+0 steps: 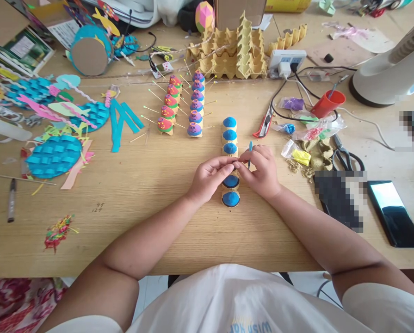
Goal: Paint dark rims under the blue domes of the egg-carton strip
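Note:
A strip of egg-carton cups (230, 130), each capped with blue clay, runs lengthwise in front of me. The two nearest caps carry a black rim along their lower edge. Over the middle of the strip, my left hand (212, 175) and my right hand (262, 171) meet fingertip to fingertip, pinching a thin dark piece that looks like black clay. Between the fingers of my right hand also sits a small blue modelling tool (250, 150), standing upright. My hands hide one or more cups beneath them.
Finished red caterpillars (168, 105) and purple caterpillars (196, 104) stand behind. At right are a red utility knife (264, 122), yellow clay (301, 157), scissors (345, 157), a red cup (328, 103) and a phone (396, 213). Blue woven paper crafts (54, 156) lie left; egg cartons (224, 53) stand at the back.

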Motion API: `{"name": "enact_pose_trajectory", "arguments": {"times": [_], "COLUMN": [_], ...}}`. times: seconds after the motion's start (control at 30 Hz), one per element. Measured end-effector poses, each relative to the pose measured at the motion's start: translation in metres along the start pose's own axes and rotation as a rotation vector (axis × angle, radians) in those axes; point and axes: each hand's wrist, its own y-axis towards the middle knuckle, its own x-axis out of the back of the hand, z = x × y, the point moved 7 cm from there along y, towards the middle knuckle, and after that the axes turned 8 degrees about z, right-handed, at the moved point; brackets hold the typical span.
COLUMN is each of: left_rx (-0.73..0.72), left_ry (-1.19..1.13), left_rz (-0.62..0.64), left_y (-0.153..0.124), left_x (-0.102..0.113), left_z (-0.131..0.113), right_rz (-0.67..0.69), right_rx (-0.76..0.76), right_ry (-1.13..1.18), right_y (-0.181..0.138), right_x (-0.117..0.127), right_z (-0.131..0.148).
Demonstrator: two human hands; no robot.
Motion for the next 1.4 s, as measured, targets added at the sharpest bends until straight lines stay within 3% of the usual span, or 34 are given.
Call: {"name": "enact_pose_trajectory", "arguments": {"times": [0.17, 0.4, 0.63, 0.87, 1.17, 1.4], "left_rx": [0.003, 0.034, 0.017, -0.016, -0.030, -0.090], "left_ry": [0.005, -0.082, -0.117, 0.022, 0.170, 0.257], "left_rz": [0.020, 0.005, -0.077, -0.060, -0.142, -0.115], "left_y": [-0.001, 0.000, 0.001, -0.001, -0.002, -0.003], "left_x": [0.002, 0.002, 0.006, 0.006, 0.012, 0.008], "left_z": [0.000, 0.007, 0.005, 0.001, -0.004, -0.013], "right_rz": [0.016, -0.060, 0.051, 0.035, 0.044, 0.029], "right_rx": [-0.018, 0.028, 0.009, 0.149, 0.049, 0.059], "right_ry": [0.001, 0.017, 0.026, -0.033, -0.008, -0.013], "right_y": [0.000, 0.001, -0.003, -0.005, -0.002, -0.002], "right_x": [-0.001, 0.005, 0.002, 0.000, 0.001, 0.003], "right_z": [0.000, 0.003, 0.000, 0.012, 0.006, 0.004]}}
